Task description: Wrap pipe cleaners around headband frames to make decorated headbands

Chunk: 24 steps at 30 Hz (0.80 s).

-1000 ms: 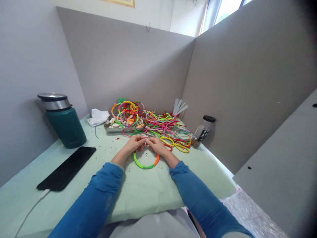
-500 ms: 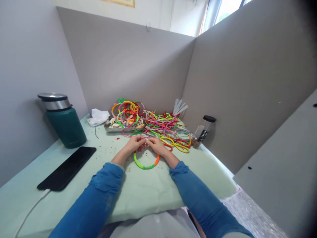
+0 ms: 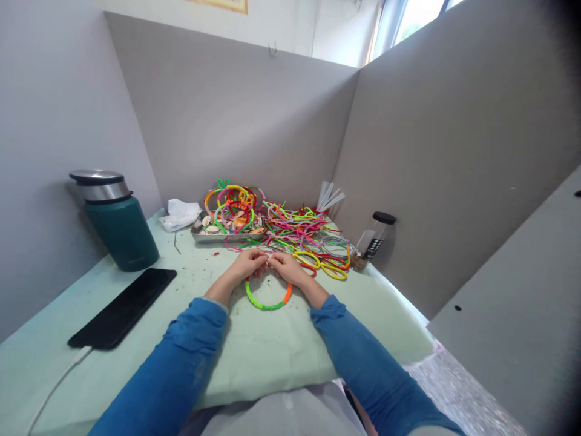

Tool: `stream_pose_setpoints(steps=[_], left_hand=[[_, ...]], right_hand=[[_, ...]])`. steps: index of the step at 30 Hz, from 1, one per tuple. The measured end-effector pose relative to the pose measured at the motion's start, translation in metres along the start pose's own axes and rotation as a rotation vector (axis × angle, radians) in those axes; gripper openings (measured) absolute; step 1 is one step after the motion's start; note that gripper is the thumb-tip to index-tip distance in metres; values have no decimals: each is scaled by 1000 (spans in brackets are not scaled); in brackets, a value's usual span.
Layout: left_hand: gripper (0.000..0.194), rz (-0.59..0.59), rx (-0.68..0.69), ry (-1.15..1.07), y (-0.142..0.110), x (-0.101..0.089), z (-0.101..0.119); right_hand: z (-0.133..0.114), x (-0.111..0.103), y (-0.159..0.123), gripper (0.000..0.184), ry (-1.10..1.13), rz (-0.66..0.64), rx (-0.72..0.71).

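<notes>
A ring of fuzzy pipe cleaner [image 3: 266, 306], green with an orange stretch on its right, hangs toward me below both hands. My left hand [image 3: 249, 264] is closed at the ring's far left side, where a bit of red shows. My right hand [image 3: 287, 266] is closed at the far right side. Their fingertips come together at the top of the ring, and the part they pinch is hidden by the fingers. Just beyond my right hand lie bent yellow pipe cleaner loops [image 3: 333, 270].
Behind the hands, a metal tray [image 3: 227, 238] holds shells and finished coloured rings [image 3: 233, 200]. Beside it lies a heap of pipe cleaners [image 3: 299, 221]. A clear jar [image 3: 373, 242] stands right; a green bottle [image 3: 120, 230], a phone [image 3: 124, 309] and white tissue [image 3: 180, 213] are left.
</notes>
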State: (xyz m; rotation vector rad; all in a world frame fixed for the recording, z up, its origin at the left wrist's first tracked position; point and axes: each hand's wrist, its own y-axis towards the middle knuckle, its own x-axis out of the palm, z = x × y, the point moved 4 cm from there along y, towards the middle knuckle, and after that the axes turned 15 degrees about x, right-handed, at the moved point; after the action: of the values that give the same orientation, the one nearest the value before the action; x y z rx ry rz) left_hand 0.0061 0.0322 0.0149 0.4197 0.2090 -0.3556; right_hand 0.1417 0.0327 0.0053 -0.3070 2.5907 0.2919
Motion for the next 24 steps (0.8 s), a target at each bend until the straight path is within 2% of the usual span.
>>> stream_pose_setpoints(steps=[24], left_hand=[[20, 13, -13, 19, 0, 2, 4]], right_hand=[[3, 1, 3, 26, -20, 13, -10]])
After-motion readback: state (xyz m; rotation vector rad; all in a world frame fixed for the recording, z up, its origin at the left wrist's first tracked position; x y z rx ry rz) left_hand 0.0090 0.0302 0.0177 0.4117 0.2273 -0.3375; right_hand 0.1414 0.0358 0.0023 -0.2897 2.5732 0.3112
